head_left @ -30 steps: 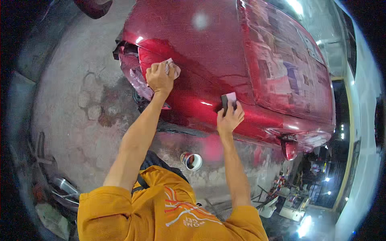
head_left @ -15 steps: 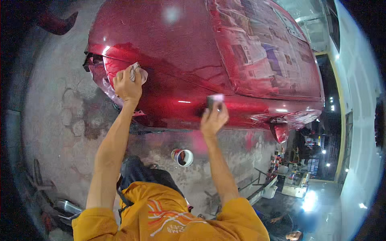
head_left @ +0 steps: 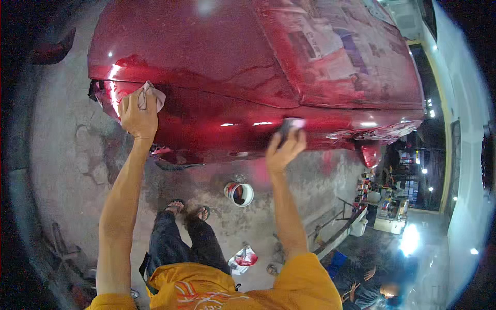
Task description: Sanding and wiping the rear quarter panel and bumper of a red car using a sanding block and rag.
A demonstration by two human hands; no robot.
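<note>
My left hand (head_left: 139, 116) is closed round a crumpled pale cloth (head_left: 155, 97), on the red car (head_left: 206, 111) near its left-hand corner. Farther right, my right hand (head_left: 285, 150) grips a small dark block (head_left: 287, 125) with a pale, shiny patch, at the side panel's upper edge. Motion blurs the block, so its exact kind is unclear. The red paint looks glossy along the side and duller on the broad panel above. Newspaper sheets (head_left: 336, 57) cover the glass area at the upper right.
A white bucket (head_left: 239, 194) with dark contents stands on the concrete floor below the car. A red-and-white crumpled item (head_left: 243, 259) lies near my legs. A red side mirror (head_left: 370, 156) sticks out at right. Another person (head_left: 369, 287) is at lower right, near a cluttered bench (head_left: 391, 217).
My right hand has slid the block a little to the right along the panel. My left hand stays by the corner with the cloth. The view has shifted, and my feet now show.
</note>
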